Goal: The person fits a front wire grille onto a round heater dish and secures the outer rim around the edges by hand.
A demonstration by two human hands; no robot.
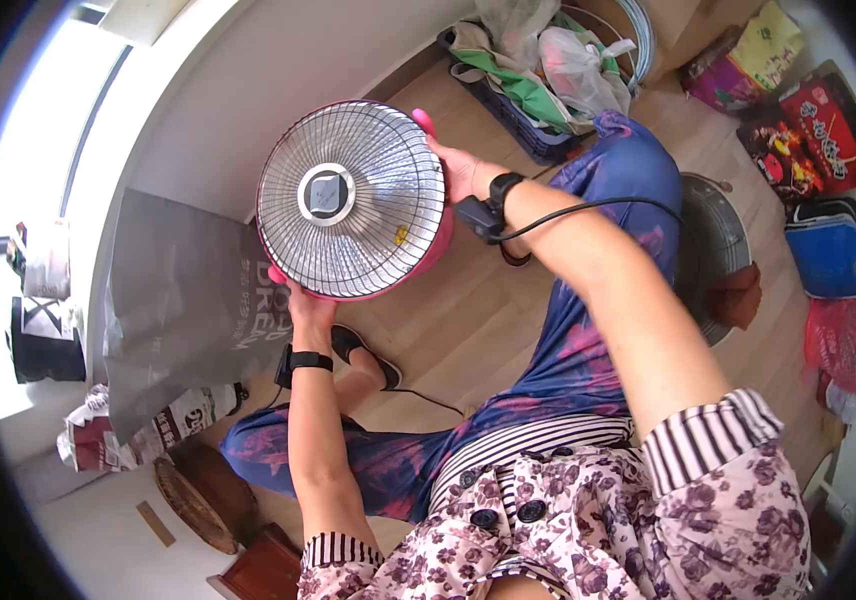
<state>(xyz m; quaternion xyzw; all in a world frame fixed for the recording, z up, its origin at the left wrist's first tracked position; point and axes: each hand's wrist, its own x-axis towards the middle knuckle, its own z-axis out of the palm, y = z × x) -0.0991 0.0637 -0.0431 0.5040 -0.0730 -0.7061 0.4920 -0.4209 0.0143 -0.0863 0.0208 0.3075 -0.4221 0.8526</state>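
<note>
A round dish heater (388, 185) with a silvery reflector, a wire grille and a pink rim is held up in front of me, its face turned towards the camera. My left hand (310, 308) grips its rim at the lower edge, thumb showing at the side. On the upper right side of the rim, my right hand (456, 168) is closed around the housing, and a thumb or fingertip sticks up beyond it. The fingers behind the heater are hidden. Both wrists carry black straps, with a dark cable running from the right one.
A large grey bag (178, 290) stands left by the wall. Ahead, a dark blue crate (548, 148) holds plastic bags. At right are a metal basin (733, 225), a red package (833, 125), a blue pouch (828, 258) and a red plastic bag (853, 345).
</note>
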